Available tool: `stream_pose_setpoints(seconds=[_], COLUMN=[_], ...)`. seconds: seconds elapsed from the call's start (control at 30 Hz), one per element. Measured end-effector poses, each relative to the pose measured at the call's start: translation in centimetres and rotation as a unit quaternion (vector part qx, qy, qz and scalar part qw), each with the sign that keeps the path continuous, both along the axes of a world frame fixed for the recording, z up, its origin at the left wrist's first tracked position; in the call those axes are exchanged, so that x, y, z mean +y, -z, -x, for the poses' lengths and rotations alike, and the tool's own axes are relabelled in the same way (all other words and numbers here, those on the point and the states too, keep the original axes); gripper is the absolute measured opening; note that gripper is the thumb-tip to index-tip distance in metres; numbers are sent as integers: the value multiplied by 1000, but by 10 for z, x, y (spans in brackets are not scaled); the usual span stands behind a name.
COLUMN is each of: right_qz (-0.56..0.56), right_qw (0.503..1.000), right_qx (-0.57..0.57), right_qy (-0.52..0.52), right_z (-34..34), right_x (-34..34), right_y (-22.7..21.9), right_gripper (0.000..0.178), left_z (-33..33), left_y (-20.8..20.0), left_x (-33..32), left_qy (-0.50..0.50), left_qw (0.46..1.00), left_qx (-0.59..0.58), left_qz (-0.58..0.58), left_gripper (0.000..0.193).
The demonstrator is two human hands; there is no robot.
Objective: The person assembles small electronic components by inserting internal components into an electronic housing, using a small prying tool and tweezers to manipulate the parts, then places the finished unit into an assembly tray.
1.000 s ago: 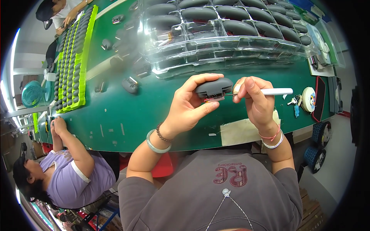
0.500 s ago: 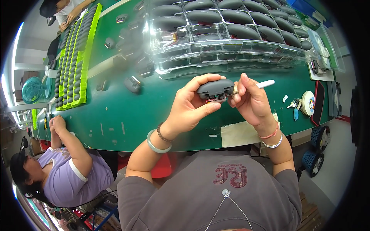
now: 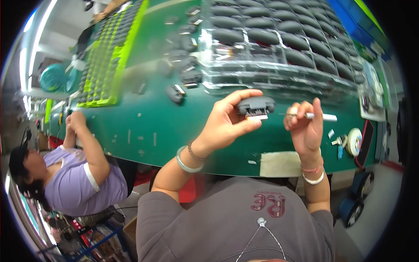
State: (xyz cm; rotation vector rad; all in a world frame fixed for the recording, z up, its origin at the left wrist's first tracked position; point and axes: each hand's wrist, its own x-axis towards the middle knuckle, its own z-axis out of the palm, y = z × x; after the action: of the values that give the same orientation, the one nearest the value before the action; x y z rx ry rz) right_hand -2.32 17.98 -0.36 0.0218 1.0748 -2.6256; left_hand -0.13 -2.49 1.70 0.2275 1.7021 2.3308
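Observation:
My left hand (image 3: 224,120) is closed around a dark grey oval plastic housing (image 3: 256,105), thumb below and fingers over the top. The housing's near side is open, showing dark inner parts and a pale strip along the lower edge by my thumb. Apart from it, to the right, my right hand (image 3: 306,131) pinches a slim tool (image 3: 325,117) with a white handle. Its thin tip points left toward the housing without touching it. The exact kind of tool is too blurred to tell.
Stacked clear plastic trays (image 3: 244,79) of grey housings stand beyond my hands. Several loose units (image 3: 175,94) lie on the green table (image 3: 144,118). Left is a lime-green rack (image 3: 131,48) and a seated co-worker (image 3: 78,183). Keys (image 3: 338,142) and a beige sheet (image 3: 279,165) lie nearer right.
My right hand has drawn the tool away from the housing to the right, leaving a gap. My left hand still grips the housing. The whole view has shifted slightly.

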Motion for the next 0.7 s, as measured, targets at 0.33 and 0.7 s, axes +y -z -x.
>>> stream_pose_setpoints(seconds=[0.33, 0.7], right_qz=[-41, -111], right_qw=[999, 993], right_qx=[12, 31], right_qy=[-11, 17], right_z=[-9, 2], right_x=[0, 0], right_y=[-8, -3], right_gripper=[51, 47], left_z=[113, 216], left_y=[-1, -33], left_x=[-234, -180], left_qy=[-336, -240], left_qw=[794, 734], left_qx=[42, 348], left_qz=[505, 532], left_gripper=[45, 35])
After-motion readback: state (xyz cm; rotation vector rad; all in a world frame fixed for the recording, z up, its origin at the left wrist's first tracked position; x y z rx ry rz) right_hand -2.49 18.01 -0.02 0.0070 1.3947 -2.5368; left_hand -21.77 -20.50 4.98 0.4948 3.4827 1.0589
